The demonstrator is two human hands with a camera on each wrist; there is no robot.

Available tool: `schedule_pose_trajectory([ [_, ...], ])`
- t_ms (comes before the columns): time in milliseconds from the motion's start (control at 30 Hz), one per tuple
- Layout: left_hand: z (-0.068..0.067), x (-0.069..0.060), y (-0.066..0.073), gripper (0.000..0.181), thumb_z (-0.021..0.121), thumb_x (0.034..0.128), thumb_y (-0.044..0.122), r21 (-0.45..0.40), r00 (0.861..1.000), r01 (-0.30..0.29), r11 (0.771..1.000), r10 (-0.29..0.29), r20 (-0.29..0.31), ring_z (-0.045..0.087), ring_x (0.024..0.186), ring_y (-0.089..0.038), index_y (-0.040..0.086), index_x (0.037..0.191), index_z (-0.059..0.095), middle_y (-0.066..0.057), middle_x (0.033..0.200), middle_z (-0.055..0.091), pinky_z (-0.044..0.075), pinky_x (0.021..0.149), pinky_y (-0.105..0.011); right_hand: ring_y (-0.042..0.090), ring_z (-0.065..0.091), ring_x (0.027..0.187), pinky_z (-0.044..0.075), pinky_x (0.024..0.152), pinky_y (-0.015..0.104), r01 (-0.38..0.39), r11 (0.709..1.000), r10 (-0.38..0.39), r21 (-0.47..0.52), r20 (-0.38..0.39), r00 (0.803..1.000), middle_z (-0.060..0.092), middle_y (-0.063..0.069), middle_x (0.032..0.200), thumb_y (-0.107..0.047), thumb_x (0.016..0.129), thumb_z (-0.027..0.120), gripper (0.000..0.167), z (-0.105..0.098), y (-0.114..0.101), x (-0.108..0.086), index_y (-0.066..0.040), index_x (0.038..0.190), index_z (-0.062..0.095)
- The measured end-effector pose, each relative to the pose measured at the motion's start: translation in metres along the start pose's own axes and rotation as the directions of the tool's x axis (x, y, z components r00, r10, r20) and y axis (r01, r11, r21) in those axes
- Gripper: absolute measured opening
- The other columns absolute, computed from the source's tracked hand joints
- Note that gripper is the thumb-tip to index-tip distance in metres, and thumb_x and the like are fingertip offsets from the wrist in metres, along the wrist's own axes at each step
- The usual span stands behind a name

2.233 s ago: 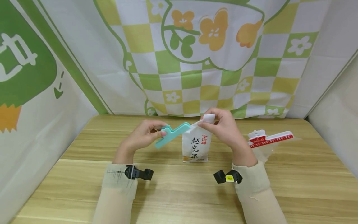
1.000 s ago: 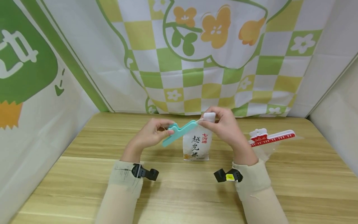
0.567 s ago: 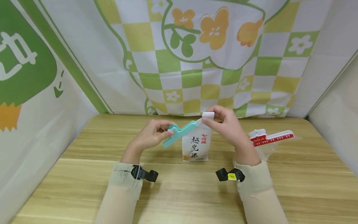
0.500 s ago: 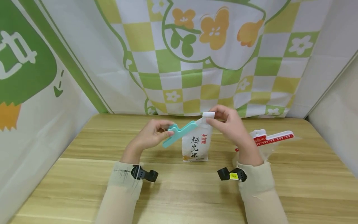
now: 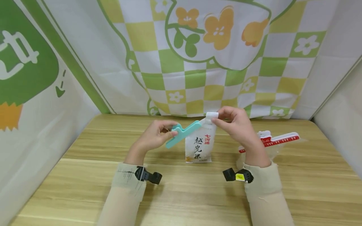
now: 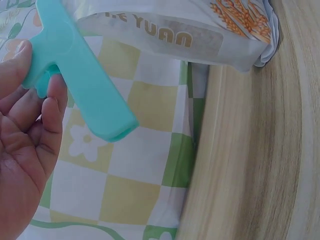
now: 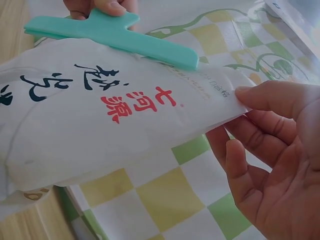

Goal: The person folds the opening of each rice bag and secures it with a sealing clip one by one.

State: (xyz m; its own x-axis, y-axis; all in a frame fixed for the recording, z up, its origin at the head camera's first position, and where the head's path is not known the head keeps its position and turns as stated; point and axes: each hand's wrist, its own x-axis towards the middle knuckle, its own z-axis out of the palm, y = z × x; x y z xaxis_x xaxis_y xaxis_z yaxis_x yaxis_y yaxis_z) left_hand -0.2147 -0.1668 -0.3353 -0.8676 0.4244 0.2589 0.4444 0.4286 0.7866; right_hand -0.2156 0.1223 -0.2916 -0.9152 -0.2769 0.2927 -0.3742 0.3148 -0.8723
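A white rice bag [image 5: 198, 144] with black and red characters stands upright on the table, its top rolled into a small white fold [image 5: 212, 115]. My right hand [image 5: 236, 125] pinches the right edge of that top; in the right wrist view the thumb [image 7: 265, 94] lies on the bag's front and the fingers are behind it. My left hand [image 5: 155, 135] pinches the handles of a teal bag clip [image 5: 185, 133]. The clip slants up to the right, its far end at the bag's upper left edge. Whether its jaws are around the bag cannot be told.
Right of the bag, partly behind my right forearm, lies a clear plastic bag [image 5: 272, 150] with a red and white bag clip [image 5: 281, 139] on it. A patterned cloth [image 5: 195, 78] hangs along the wooden table's [image 5: 192, 194] back edge.
The teal clip has moved right and slightly up to the rice bag's top. My right hand has slid right along the bag's top, so more of the fold shows. The bag stays in place.
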Motion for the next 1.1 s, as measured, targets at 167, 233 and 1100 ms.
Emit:
schedule_pose_trajectory([
  [167, 0.002, 0.001, 0.002, 0.025, 0.067, 0.0933, 0.006, -0.028, 1.0, 0.012, 1.0, -0.012, -0.01, 0.065, 0.079, -0.021, 0.0, 0.117, 0.069, -0.015, 0.097, 0.073, 0.054, 0.069, -0.025, 0.006, 0.062, 0.074, 0.05, 0.067, 0.022, 0.013, 1.0, -0.013, 0.015, -0.001, 1.0, 0.067, -0.005, 0.082, -0.007, 0.091, 0.071, 0.012, 0.003, 0.0, 0.0, 0.003, 0.089, 0.065],
  [233, 0.003, 0.001, 0.003, 0.025, 0.067, 0.0932, 0.006, -0.027, 1.0, 0.013, 1.0, -0.013, -0.013, 0.065, 0.079, -0.02, 0.0, 0.118, 0.069, -0.015, 0.097, 0.073, 0.055, 0.07, -0.026, 0.007, 0.062, 0.073, 0.05, 0.066, 0.022, 0.014, 1.0, -0.014, 0.014, -0.002, 1.0, 0.066, -0.006, 0.082, -0.007, 0.091, 0.07, 0.012, 0.003, -0.001, 0.0, 0.004, 0.088, 0.065],
  [1100, 0.009, 0.002, 0.012, 0.025, 0.065, 0.0941, 0.004, -0.085, 0.996, -0.055, 0.995, 0.048, -0.078, 0.064, 0.079, -0.015, -0.005, 0.118, 0.067, -0.018, 0.098, 0.072, 0.055, 0.07, -0.025, 0.009, 0.064, 0.079, 0.055, 0.071, 0.022, 0.029, 0.999, -0.029, -0.015, 0.026, 0.999, 0.07, 0.01, 0.09, -0.005, 0.091, 0.07, 0.009, 0.009, -0.007, 0.0, 0.004, 0.091, 0.068],
])
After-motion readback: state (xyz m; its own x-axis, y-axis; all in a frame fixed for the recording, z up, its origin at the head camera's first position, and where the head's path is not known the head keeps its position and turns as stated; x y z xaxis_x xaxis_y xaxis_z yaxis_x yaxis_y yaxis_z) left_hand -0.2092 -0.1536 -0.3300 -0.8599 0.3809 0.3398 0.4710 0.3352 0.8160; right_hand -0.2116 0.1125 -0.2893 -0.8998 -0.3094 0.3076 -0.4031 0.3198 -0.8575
